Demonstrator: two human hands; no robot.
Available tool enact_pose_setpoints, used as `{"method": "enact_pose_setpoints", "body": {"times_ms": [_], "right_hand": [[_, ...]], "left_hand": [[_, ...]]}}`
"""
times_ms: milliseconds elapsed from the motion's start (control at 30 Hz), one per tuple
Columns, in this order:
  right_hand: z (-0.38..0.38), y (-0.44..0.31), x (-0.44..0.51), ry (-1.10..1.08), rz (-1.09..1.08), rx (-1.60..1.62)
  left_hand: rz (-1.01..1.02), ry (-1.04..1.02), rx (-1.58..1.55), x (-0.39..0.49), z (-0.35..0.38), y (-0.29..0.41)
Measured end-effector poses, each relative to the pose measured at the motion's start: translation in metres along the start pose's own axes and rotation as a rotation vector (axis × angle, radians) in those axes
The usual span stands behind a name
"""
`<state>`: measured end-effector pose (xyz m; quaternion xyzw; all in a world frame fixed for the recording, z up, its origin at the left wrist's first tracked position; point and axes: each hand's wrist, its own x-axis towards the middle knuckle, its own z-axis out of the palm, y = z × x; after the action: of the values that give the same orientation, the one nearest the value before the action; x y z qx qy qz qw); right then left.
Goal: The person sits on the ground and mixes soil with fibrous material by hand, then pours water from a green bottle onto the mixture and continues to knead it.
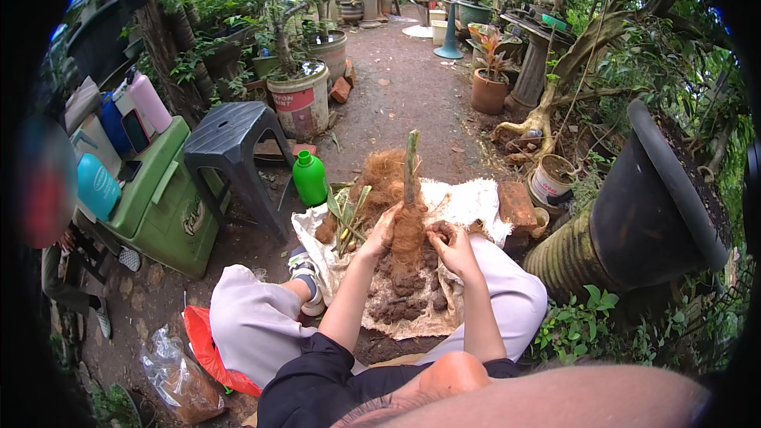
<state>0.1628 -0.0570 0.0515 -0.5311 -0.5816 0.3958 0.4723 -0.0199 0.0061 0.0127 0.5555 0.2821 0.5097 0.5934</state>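
Note:
Upright before me stands a thick green plant stem (411, 166), its lower part wrapped in a bundle of brown coconut fibre (406, 241). My left hand (382, 233) grips the bundle's left side, some fingers hidden behind it. Close to its right side, my right hand (453, 245) has curled, soil-stained fingers; whether anything is pinched in them I cannot tell. Dark moist soil (397, 309) lies at the bundle's foot on a spread white woven sack (469, 199). Behind the bundle is a heap of loose fibre (380, 175). Cut leaves (346, 214) lie to its left.
A green bottle (310, 179) and a dark plastic stool (235, 137) stand to the left, near a green cooler box (157, 202). Bricks (516, 207) and a big black pot (636, 208) are on the right. A person's legs (74, 285) show at far left.

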Motion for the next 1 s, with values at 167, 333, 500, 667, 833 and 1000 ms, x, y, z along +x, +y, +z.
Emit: {"method": "enact_pose_setpoints", "body": {"times_ms": [167, 333, 500, 667, 833, 1000], "right_hand": [[-0.008, -0.025, -0.009, 0.039, -0.036, -0.183], [-0.001, -0.037, -0.014, 0.059, -0.075, -0.26], [0.014, -0.042, -0.024, -0.005, -0.008, -0.19], [0.039, -0.022, -0.024, 0.076, -0.052, 0.086], [0.06, -0.009, -0.022, 0.103, 0.012, 0.458], [0.062, -0.013, -0.026, 0.012, 0.225, 0.77]], "left_hand": [[-0.039, 0.065, -0.124, 0.018, -0.018, -0.01], [0.072, 0.245, 0.114, 0.02, -0.028, -0.013], [0.117, 0.357, 0.188, 0.016, -0.019, -0.005], [0.148, 0.561, 0.483, 0.013, -0.018, -0.019], [0.301, 0.732, 0.569, 0.016, -0.017, -0.042], [0.103, 0.669, -0.587, 0.029, -0.017, -0.038]]}}
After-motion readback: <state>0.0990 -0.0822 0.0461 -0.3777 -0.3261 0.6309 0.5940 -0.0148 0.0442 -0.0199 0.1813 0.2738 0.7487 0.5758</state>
